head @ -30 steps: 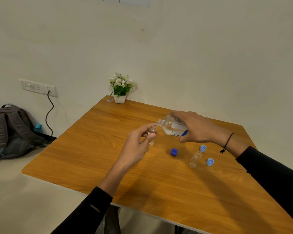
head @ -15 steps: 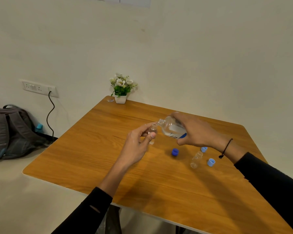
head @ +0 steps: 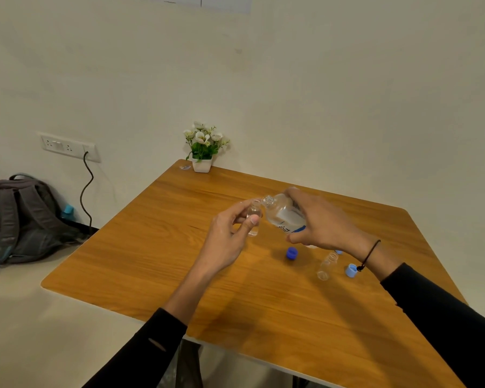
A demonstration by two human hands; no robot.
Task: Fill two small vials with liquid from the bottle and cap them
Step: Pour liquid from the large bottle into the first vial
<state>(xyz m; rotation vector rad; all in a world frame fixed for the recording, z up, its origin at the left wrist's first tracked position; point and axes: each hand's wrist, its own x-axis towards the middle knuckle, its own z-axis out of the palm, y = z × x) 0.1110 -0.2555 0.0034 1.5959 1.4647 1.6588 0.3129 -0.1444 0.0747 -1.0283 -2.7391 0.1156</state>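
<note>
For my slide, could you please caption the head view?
Right hand tips the clear bottle into a small vial pinched by the left hand above the wooden table.

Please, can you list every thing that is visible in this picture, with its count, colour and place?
table: 1, wooden
bottle: 1, clear, tilted in right hand
held vial: 1, clear, in left hand
second vial: 1, clear, on table
dark cap: 1, blue, on table
light caps: 2, pale blue, by second vial
flower pot: 1, white, far corner
backpack: 1, grey, floor
wall socket: 1, white
left hand: 1
right hand: 1
</note>
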